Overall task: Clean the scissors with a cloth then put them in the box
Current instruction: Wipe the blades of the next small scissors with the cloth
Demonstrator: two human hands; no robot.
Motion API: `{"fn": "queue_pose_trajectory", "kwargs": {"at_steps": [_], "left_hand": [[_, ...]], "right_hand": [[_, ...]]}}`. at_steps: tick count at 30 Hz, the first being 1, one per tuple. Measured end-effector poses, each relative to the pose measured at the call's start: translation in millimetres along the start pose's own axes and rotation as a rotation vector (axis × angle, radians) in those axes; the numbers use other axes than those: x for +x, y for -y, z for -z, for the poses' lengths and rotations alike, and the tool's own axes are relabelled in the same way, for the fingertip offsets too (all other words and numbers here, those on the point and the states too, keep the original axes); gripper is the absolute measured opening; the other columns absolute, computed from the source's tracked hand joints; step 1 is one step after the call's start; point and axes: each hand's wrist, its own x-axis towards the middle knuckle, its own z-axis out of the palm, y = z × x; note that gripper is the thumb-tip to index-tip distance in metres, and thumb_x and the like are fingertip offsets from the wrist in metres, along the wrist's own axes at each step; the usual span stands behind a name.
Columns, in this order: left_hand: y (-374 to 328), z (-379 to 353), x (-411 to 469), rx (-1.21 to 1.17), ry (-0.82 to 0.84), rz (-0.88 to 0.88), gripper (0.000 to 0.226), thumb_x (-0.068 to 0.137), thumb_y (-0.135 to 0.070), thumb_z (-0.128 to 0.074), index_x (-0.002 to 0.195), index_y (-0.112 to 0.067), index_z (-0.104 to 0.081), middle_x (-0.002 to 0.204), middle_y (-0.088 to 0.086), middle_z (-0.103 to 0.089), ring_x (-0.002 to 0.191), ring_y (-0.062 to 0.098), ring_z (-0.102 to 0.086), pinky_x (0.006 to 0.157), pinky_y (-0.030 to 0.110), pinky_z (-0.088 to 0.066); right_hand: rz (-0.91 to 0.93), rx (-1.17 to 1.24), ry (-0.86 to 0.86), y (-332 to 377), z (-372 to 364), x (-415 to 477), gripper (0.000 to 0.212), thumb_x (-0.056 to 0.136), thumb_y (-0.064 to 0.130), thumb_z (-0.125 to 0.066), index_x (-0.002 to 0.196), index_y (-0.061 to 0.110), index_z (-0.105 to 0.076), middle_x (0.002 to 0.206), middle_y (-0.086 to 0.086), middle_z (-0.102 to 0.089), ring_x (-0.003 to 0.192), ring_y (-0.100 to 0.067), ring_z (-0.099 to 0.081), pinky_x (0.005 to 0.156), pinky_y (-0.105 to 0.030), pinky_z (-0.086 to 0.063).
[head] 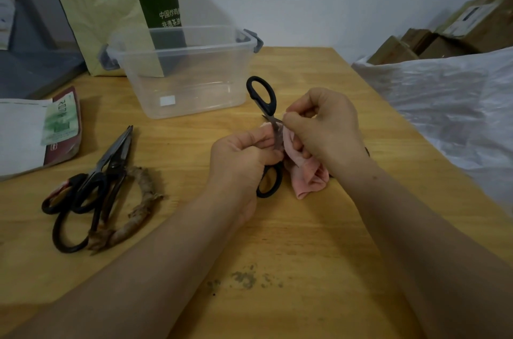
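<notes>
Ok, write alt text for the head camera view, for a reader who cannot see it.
A person's left hand grips small black-handled scissors, spread open, while the right hand pinches a crumpled pink cloth against one blade, over a light wooden table. An empty clear plastic box stands just behind; two larger worn pairs of scissors lie to the left.

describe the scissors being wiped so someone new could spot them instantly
On the wooden table, just in front of the clear plastic box, the left hand and right hand meet over a pink cloth. The scissors sit between them, black loops spread wide. The two other pairs lie untouched at the table's left.
</notes>
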Motion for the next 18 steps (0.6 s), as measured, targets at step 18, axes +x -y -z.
{"fn": "queue_pose_trajectory", "kwargs": {"at_steps": [18], "left_hand": [[0.6, -1.9, -3.8, 0.036, 0.027, -0.032, 0.039, 0.075, 0.022, -0.056, 0.093, -0.009, -0.07, 0.085, 0.004, -0.075, 0.088, 0.016, -0.07, 0.079, 0.023, -0.056]], "right_hand": [[0.087, -0.227, -0.021, 8.5, -2.7, -2.5, 0.013, 0.075, 0.019, -0.07, 0.071, 0.021, -0.058, 0.072, 0.008, -0.058, 0.072, -0.009, -0.056, 0.063, -0.027, -0.047]]}}
